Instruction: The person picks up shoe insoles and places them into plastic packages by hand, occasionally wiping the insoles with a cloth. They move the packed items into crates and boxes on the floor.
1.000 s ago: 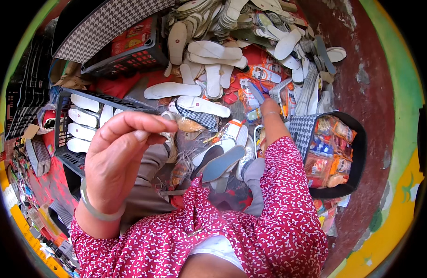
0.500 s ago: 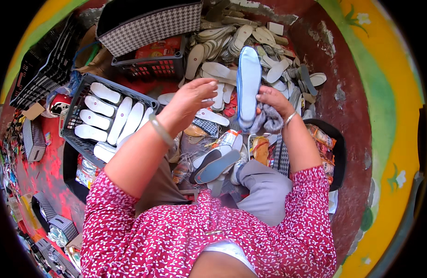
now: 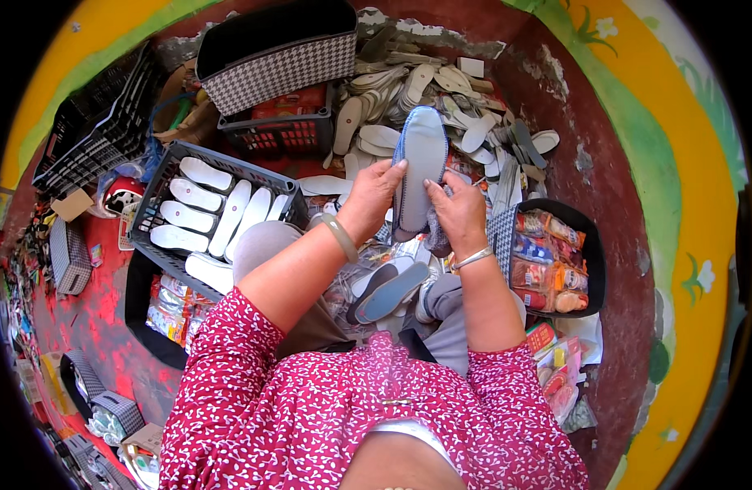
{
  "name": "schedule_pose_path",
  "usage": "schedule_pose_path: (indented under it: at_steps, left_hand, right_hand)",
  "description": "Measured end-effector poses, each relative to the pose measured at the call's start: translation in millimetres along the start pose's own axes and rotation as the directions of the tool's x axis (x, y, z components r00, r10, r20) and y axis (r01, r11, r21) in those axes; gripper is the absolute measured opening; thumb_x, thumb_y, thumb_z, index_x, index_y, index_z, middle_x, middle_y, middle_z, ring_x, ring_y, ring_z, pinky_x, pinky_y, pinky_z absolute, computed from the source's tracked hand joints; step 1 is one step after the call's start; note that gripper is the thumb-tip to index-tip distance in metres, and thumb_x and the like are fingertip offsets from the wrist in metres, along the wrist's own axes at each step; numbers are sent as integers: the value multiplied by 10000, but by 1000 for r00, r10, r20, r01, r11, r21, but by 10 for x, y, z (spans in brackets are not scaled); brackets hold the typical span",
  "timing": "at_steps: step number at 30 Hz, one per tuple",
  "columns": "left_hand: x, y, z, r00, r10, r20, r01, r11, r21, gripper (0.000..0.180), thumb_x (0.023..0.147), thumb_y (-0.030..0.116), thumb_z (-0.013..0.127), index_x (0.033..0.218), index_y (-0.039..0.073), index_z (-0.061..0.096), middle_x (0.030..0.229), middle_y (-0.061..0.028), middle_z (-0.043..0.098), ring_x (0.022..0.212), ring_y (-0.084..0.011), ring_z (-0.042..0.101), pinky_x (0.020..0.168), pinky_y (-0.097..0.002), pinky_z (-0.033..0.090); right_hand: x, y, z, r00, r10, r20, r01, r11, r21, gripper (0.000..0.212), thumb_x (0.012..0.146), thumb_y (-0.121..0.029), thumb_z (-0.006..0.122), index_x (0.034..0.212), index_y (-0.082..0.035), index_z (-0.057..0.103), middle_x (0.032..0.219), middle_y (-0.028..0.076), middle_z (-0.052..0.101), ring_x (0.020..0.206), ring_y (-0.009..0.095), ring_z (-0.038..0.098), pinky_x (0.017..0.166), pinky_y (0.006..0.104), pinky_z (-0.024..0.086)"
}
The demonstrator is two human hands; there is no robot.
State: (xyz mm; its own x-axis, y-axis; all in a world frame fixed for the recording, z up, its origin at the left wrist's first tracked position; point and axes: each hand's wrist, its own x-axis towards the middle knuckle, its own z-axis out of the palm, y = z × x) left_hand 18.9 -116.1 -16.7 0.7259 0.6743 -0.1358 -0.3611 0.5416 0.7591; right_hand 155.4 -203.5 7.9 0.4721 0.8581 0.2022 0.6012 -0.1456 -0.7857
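In front of me I hold up a stack of blue-edged insoles [image 3: 422, 155], its pale grey top facing me and its toe end pointing away. My left hand [image 3: 373, 198] grips the stack's left edge, thumb on top. On the opposite edge my right hand [image 3: 460, 214] is closed, its thumb pressed to the top face. A fuzzy grey cloth-like bundle [image 3: 438, 238] shows beneath my right hand, partly hidden. Below, by my legs, lies a loose grey-blue insole [image 3: 391, 293] among other insoles.
A black crate [image 3: 158, 242] with white insoles [image 3: 191, 193] stands at my left. Heaped insoles [image 3: 466, 90] lie ahead against the wall. To the right is a bin of packaged goods [image 3: 547, 278]. A houndstooth bin [image 3: 282, 69] rests on another crate [image 3: 270, 135] behind.
My left hand, open and apart from the stack before, has closed on its left edge. The stack has come lower and nearer, and its visible face is now greyer. The view has shifted slightly.
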Motion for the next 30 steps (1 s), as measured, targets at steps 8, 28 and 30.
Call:
schedule_pose_path:
  at_steps: [8, 28, 30]
  left_hand:
    - [119, 195, -298, 992, 9, -126, -40, 969, -243, 249, 951, 234, 444, 1032, 22, 546, 942, -50, 621, 850, -151, 598, 801, -314, 483]
    - [232, 57, -299, 979, -195, 62, 204, 930, -305, 402, 927, 299, 362, 1054, -23, 565, 968, -149, 619, 838, -244, 627, 775, -353, 517]
    - [224, 70, -301, 977, -203, 72, 215, 922, -321, 404, 923, 289, 364, 1050, -40, 562, 996, -169, 611, 854, -257, 624, 792, -361, 515]
  right_hand:
    - [122, 232, -492, 916, 298, 270, -383, 444, 810, 181, 831, -119, 629, 958, 6, 597, 853, 66, 649, 721, 130, 626, 674, 254, 508]
    - [123, 128, 430, 749, 140, 648, -629, 459, 628, 226, 879, -160, 577, 1028, 10, 584, 916, 33, 630, 816, 91, 591, 717, 216, 468]
    - [132, 91, 464, 752, 172, 636, -621, 508, 597, 198, 875, -166, 582, 970, 6, 607, 874, 26, 632, 794, 84, 588, 704, 213, 461]
